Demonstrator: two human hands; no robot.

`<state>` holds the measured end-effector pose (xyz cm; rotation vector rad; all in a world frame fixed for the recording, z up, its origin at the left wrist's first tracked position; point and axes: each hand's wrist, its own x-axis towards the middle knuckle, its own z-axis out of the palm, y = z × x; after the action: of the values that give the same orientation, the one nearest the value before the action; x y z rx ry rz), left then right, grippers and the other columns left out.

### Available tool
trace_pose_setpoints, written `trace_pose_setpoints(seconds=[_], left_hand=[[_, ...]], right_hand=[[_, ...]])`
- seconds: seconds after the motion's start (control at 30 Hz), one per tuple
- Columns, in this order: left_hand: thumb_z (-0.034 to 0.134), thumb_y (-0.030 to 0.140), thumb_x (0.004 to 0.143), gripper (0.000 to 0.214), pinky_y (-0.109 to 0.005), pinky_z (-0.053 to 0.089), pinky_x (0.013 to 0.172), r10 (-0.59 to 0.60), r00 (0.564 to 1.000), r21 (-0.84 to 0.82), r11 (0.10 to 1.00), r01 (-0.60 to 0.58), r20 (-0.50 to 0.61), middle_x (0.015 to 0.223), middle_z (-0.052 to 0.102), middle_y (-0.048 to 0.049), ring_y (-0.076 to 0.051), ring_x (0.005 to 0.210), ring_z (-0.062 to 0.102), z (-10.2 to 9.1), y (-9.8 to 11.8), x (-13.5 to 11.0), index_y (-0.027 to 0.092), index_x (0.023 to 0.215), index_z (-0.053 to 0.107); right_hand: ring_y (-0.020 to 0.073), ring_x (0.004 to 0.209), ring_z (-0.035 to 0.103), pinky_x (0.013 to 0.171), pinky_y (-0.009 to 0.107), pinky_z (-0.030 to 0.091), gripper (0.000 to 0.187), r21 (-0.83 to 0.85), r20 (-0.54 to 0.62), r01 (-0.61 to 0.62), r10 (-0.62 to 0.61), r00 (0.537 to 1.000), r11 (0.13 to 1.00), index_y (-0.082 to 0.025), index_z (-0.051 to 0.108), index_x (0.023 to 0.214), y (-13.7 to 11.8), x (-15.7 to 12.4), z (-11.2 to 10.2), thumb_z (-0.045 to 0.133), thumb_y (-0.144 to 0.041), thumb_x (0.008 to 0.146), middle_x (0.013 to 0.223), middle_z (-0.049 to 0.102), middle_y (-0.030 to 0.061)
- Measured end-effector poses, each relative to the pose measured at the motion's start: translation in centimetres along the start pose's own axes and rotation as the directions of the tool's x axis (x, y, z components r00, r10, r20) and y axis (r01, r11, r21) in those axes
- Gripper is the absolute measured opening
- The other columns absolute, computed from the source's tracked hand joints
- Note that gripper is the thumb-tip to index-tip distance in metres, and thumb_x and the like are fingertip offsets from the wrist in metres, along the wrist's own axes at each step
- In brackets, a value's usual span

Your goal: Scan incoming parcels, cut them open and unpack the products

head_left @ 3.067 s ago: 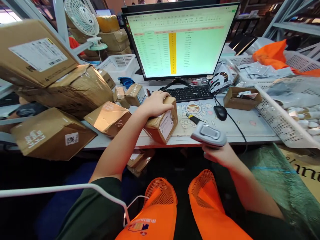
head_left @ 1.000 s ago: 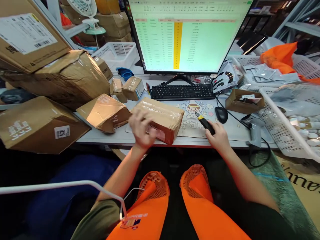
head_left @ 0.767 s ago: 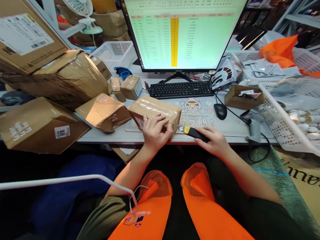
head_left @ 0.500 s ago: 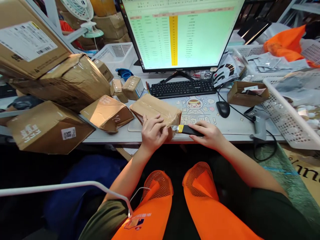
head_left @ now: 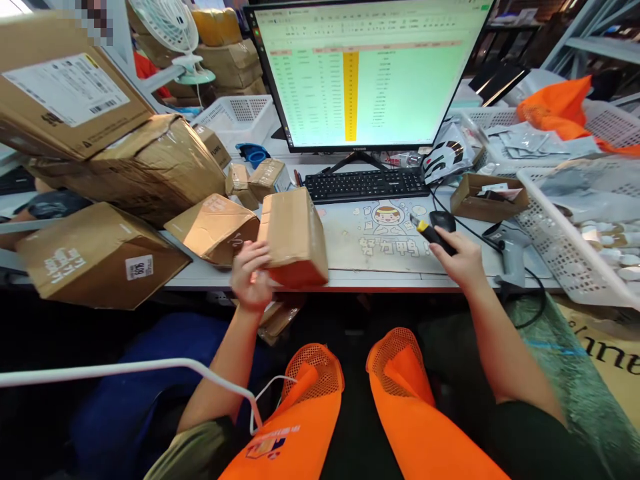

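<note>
A taped brown cardboard parcel (head_left: 293,233) stands on the desk's near edge. My left hand (head_left: 251,273) grips its lower left corner, fingers curled and a little blurred. My right hand (head_left: 459,261) is closed on a black and yellow box cutter (head_left: 433,235), lifted off to the right above the printed desk mat (head_left: 380,240), close to the black mouse (head_left: 442,219).
Piled cardboard boxes (head_left: 140,167) fill the left of the desk. A monitor (head_left: 367,77) and keyboard (head_left: 367,185) stand behind. A barcode scanner (head_left: 505,243) lies right, beside white baskets (head_left: 575,247). Orange mesh bags (head_left: 400,407) sit by my lap.
The cutter's blade was at the parcel's right end; now my right hand has drawn the cutter away to the right. My left hand has turned the parcel and shifted it left.
</note>
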<state>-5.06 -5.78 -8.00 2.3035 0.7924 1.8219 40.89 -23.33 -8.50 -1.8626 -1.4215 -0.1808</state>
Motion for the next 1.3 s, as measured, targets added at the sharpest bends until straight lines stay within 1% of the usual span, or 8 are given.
trace_pose_setpoints(seconds=[0.07, 0.23, 0.37, 0.5, 0.67, 0.8, 1.0, 1.3], left_hand=[[0.047, 0.046, 0.103, 0.033, -0.058, 0.048, 0.117, -0.139, 0.982, 0.116, 0.981, 0.155, -0.13, 0.124, 0.067, -0.0139, -0.033, 0.132, 0.064, -1.3, -0.1, -0.8, 0.023, 0.109, 0.07], [0.073, 0.066, 0.088, 0.066, -0.056, 0.035, 0.126, -0.293, 0.952, 0.167, 0.938, 0.305, -0.088, 0.165, 0.033, -0.0255, -0.038, 0.156, 0.038, 0.8, 2.6, -2.1, 0.019, 0.131, 0.055], [0.062, 0.071, 0.088, 0.056, -0.058, 0.035, 0.126, -0.216, 0.975, -0.004, 0.976, 0.216, -0.059, 0.157, 0.048, -0.0218, -0.038, 0.151, 0.045, 2.9, 0.3, -0.6, 0.022, 0.115, 0.054], [0.043, 0.05, 0.094, 0.031, -0.053, 0.045, 0.121, -0.353, 0.931, -0.189, 0.912, 0.364, 0.091, 0.142, 0.065, -0.0152, -0.033, 0.142, 0.058, 2.6, -4.2, 2.9, 0.023, 0.098, 0.059], [0.039, 0.029, 0.095, 0.021, -0.048, 0.05, 0.115, -0.477, 0.837, -0.063, 0.876, 0.479, -0.267, 0.118, 0.069, -0.0146, -0.028, 0.118, 0.067, 3.7, -4.4, 5.6, 0.021, 0.088, 0.058], [0.048, 0.032, 0.097, 0.023, -0.058, 0.033, 0.127, -0.32, 0.907, 0.118, 0.924, 0.362, -0.274, 0.144, 0.059, -0.0186, -0.034, 0.147, 0.048, 5.3, -0.1, 3.4, 0.021, 0.104, 0.066], [0.074, 0.048, 0.083, 0.037, -0.072, 0.007, 0.129, -0.052, 0.994, 0.193, 0.981, 0.032, 0.099, 0.138, 0.065, -0.0143, -0.044, 0.149, 0.047, 6.0, 6.1, -1.0, 0.026, 0.112, 0.068], [0.072, 0.034, 0.079, 0.034, -0.068, 0.035, 0.123, 0.144, 0.985, 0.092, 0.984, -0.152, 0.093, 0.114, 0.071, -0.0099, -0.035, 0.119, 0.07, 4.6, 4.6, -1.3, 0.026, 0.11, 0.057]], right_hand=[[0.0299, 0.1, 0.074, 0.095, 0.045, 0.059, 0.053, 0.047, 0.01, -0.004, 0.003, 1.0, 0.999, -0.02, 0.078, 0.132, 0.3, -2.0, 0.5, 0.064, -0.055, 0.095, 0.11, 0.079, 0.012], [0.029, 0.099, 0.075, 0.094, 0.044, 0.06, 0.049, 0.124, 0.067, 0.02, -0.029, 0.997, 0.992, -0.022, 0.079, 0.131, -1.3, -3.8, 2.7, 0.065, -0.055, 0.097, 0.106, 0.08, 0.0112], [0.0273, 0.095, 0.074, 0.09, 0.042, 0.061, 0.047, 0.169, 0.064, 0.09, -0.102, 0.993, 0.982, -0.022, 0.078, 0.133, -4.6, -3.4, 2.6, 0.067, -0.051, 0.098, 0.105, 0.078, 0.0104], [0.0264, 0.095, 0.075, 0.088, 0.041, 0.063, 0.045, 0.216, 0.06, 0.193, -0.21, 0.976, 0.957, -0.023, 0.077, 0.135, -7.9, -3.6, 1.4, 0.066, -0.049, 0.1, 0.106, 0.078, 0.0106], [0.0244, 0.092, 0.074, 0.084, 0.038, 0.063, 0.043, 0.282, 0.155, 0.343, -0.395, 0.905, 0.896, -0.024, 0.076, 0.137, -11.0, -3.7, 1.6, 0.065, -0.047, 0.102, 0.105, 0.076, 0.0108], [0.0241, 0.093, 0.074, 0.083, 0.037, 0.063, 0.044, 0.274, 0.193, 0.394, -0.451, 0.871, 0.878, -0.024, 0.075, 0.138, -12.3, -2.5, 2.6, 0.064, -0.048, 0.103, 0.106, 0.075, 0.011], [0.0236, 0.092, 0.073, 0.082, 0.036, 0.061, 0.046, 0.272, 0.196, 0.464, -0.52, 0.831, 0.843, -0.022, 0.074, 0.139, -12.6, -1.0, 2.5, 0.063, -0.049, 0.104, 0.105, 0.074, 0.0112], [0.023, 0.086, 0.07, 0.078, 0.035, 0.058, 0.046, 0.3, 0.216, 0.593, -0.659, 0.721, 0.747, -0.026, 0.077, 0.137, -12.1, 2.4, 3.4, 0.065, -0.053, 0.102, 0.101, 0.074, 0.0108]])
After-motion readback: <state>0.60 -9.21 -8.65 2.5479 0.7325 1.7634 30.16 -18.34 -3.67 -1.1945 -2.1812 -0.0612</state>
